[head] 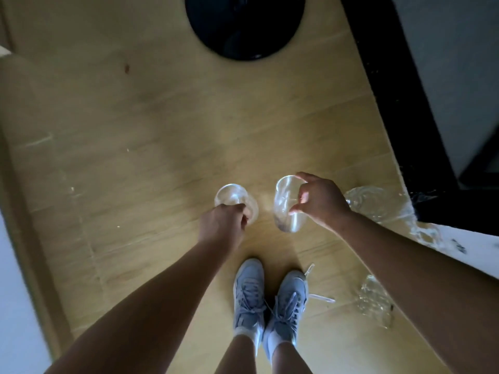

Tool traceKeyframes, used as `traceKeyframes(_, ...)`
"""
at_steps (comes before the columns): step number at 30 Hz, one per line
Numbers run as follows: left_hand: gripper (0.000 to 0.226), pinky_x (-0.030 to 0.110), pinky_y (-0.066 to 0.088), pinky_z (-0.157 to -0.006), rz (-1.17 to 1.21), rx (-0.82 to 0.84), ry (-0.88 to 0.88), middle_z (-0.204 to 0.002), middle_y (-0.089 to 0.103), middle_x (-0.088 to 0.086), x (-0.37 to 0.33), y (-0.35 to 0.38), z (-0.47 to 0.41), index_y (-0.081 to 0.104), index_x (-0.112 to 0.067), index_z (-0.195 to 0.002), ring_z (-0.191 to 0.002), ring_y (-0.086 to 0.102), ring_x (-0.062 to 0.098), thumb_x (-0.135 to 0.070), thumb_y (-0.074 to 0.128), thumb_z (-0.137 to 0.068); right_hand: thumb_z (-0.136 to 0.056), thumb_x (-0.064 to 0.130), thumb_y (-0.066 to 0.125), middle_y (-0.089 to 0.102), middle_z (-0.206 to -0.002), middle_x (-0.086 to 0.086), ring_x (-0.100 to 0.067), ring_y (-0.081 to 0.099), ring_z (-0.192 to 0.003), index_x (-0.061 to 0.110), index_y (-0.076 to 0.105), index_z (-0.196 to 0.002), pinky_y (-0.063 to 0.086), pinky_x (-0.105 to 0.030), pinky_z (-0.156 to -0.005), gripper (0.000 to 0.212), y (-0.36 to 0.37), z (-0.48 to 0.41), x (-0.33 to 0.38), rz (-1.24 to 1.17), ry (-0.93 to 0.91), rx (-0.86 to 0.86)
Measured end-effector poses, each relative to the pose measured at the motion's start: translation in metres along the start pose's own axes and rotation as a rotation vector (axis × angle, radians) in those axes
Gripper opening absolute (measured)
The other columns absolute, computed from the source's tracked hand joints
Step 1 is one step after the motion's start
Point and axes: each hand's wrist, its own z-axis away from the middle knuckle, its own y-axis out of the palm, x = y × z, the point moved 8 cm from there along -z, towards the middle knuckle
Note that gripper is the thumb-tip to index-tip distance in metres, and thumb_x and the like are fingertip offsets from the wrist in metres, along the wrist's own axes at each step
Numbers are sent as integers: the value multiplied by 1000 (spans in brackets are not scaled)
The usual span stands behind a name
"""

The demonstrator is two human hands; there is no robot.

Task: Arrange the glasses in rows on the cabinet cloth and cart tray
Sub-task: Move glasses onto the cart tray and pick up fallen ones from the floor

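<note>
While we stand over the pale wooden floor (pixel 135 125), our left hand (pixel 224 230) grips a clear round drinking glass (pixel 232 197) at centre frame. Our right hand (pixel 321 201) pinches a second clear glass (pixel 287 211), tilted, just beside it. Other clear glasses (pixel 375 203) blur at the right edge. So light a pinch could let the tilted one slip and shatter, or the two could knock together.

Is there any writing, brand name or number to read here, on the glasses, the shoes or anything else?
None can be read.
left glass, held by the left hand: plain, no print.
right glass, held by the right hand: plain, no print.
blue shoes: no legible brand.
dark marks on the white surface: too blurred to read.
</note>
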Motion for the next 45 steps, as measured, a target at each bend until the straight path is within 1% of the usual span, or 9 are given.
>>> traceKeyframes(11, 22, 23, 42, -71, -6, -245, 145, -108, 69, -7, -48, -308, 95, 66, -35, -107, -101, 63, 18, -31, 52, -90, -71, 35, 79, 37, -144, 25, -9, 61, -106, 15, 72, -81, 43, -20, -89, 23, -298, 168, 163, -86, -37, -363)
traceKeyframes(13, 21, 25, 47, -74, -14, -275, 208, -105, 70, -6, -60, -367, 116, 67, -35, -104, -98, 64, 19, -30, 54, -88, -76, 41, 74, 47, -136, 27, -11, 62, -103, 19, 70, -88, 44, -21, -85, 25, -357, 212, 187, -28, -8, -445)
traceKeyframes(16, 17, 27, 50, -72, -51, -306, 342, -98, 69, -4, -85, -446, 157, 69, -30, -97, -90, 65, 20, -29, 54, -87, -79, 46, 68, 65, -113, 9, -19, 63, -101, 28, 66, -99, 45, -24, -81, 27, -429, 285, 210, -1, 126, -556)
traceKeyframes(20, 15, 29, 51, -61, -167, -339, 557, -78, 68, -2, -140, -536, 220, 66, -19, -79, -78, 65, 18, -29, 55, -83, -82, 41, 67, 61, -86, -3, -22, 61, -80, 23, 55, -75, 51, -30, -69, 22, -485, 384, 223, -197, 214, -620)
traceKeyframes(23, 14, 27, 52, -67, -188, -266, 674, -86, 69, -6, -195, -573, 264, 70, -22, -82, -83, 64, 15, -32, 59, -82, -80, 35, 72, 59, -79, 2, -15, 57, -74, 23, 57, -74, 43, -22, -63, 20, -505, 464, 220, -300, 255, -712)
traceKeyframes(27, 16, 32, 55, -82, -212, -168, 849, -91, 72, -11, -276, -579, 330, 74, -28, -87, -91, 65, 11, -26, 61, -78, -78, 26, 73, 66, -82, 5, -7, 59, -78, 25, 75, -82, 40, -11, -64, 5, -500, 569, 188, -414, 379, -820)
traceKeyframes(33, 16, 28, 52, -84, -199, -32, 1033, -88, 69, -24, -379, -527, 420, 73, -43, -79, -91, 63, 2, -30, 65, -74, -79, 24, 74, 70, -83, -3, -9, 58, -76, 14, 77, -88, 37, -5, -55, 14, -446, 698, 115, -498, 658, -920)
traceKeyframes(40, 7, 21, 51, -81, -421, 83, 1252, -83, 70, -20, -481, -388, 560, 74, -27, -75, -90, 65, 4, -22, 68, -73, -88, 31, 59, 70, -105, -4, -20, 63, -99, 11, 72, -98, 49, -25, -83, 25, -330, 855, 37, -488, 925, -890)
traceKeyframes(45, 10, 16, 47, -73, -523, 170, 1434, -71, 65, -17, -551, -278, 716, 71, -28, -67, -84, 66, 6, -22, 76, -74, -89, 28, 56, 66, -109, -10, -28, 60, -104, 10, 66, -109, 45, -26, -71, 30, -222, 1030, -8, -367, 1127, -909)
